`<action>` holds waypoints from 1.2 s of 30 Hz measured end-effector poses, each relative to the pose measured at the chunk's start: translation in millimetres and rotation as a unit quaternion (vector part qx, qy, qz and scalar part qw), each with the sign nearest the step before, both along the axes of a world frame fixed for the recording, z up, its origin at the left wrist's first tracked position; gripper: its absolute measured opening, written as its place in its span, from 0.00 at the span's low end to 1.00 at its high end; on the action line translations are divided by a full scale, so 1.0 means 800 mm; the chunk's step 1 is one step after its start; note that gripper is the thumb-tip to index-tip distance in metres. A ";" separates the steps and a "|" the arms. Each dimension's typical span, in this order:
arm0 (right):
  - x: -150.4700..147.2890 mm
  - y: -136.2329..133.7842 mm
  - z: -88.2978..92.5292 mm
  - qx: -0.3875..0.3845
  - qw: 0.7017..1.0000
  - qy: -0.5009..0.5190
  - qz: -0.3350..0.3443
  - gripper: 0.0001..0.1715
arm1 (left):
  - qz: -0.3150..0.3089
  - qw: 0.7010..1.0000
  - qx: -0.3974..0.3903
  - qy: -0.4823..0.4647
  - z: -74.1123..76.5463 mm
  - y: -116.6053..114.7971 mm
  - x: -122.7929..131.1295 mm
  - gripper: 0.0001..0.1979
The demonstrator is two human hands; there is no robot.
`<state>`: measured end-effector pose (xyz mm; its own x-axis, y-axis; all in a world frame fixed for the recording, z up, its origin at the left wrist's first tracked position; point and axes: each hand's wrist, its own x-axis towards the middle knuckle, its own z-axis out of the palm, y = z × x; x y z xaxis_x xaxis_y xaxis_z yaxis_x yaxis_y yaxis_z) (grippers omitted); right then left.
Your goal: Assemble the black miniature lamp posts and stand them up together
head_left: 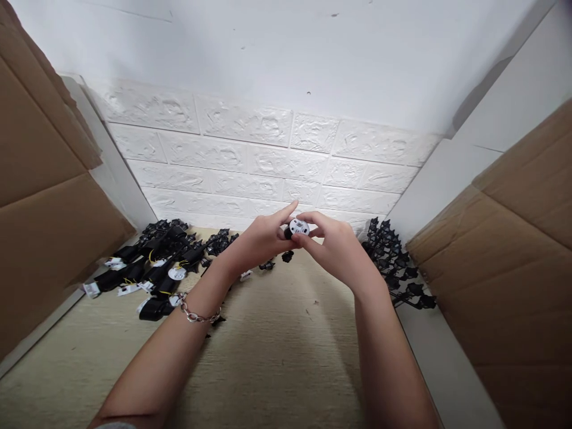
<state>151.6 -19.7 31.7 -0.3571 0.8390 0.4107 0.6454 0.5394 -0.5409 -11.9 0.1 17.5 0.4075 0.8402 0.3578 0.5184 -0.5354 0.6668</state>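
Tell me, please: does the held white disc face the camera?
Facing it: the white disc shows its round face, with dark marks, between left hand and right hand.

Small white round disc (299, 226) looks like smooth plastic, and the long black pieces (159, 272) seem plastic too, slightly shiny. Silver chain-link bracelet (199, 318) is shiny metal. Big brown sheet (527, 238) is matt cardboard, white brick-patterned wall (268, 168) is rough but kinda glossy, yellowish tabletop (286, 363) has a wood-like grain.
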 end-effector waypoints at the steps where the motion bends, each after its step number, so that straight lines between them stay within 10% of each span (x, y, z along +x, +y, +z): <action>1: 0.001 0.001 -0.001 -0.007 1.000 -0.006 -0.013 0.13 | 0.008 1.000 0.008 0.002 0.000 0.000 0.000 0.37; 12: 0.004 0.006 -0.003 0.003 0.999 -0.035 -0.042 0.08 | 0.006 0.996 0.071 0.048 0.000 0.004 -0.001 0.18; 22: 0.003 0.011 -0.010 0.071 0.995 -0.064 0.030 0.12 | -0.011 0.994 0.095 0.055 -0.002 0.007 -0.006 0.16; 36: -0.017 0.010 -0.016 0.060 0.996 -0.039 -0.050 0.10 | 0.010 0.962 0.253 0.103 -0.020 0.019 -0.002 0.11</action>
